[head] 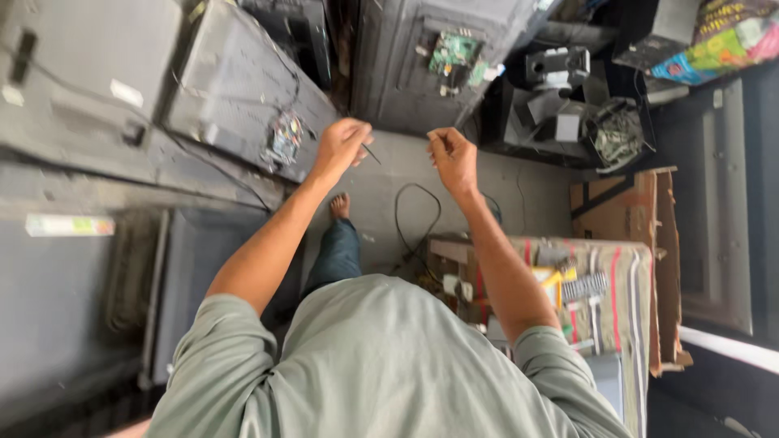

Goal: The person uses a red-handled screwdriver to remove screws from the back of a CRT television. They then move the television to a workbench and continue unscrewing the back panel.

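Televisions [243, 89] with their backs off crowd the left and far sides, and a striped cloth-covered bench [625, 300] stands at right. Between them lies a narrow strip of bare floor [519, 195]. Left hand [339, 148] pinches a thin dark tool [371, 153]. Right hand [453, 158] is pinched too, on what I cannot tell. It looks like fine fiddling; the next move calls for steady fingers and tucked elbows.
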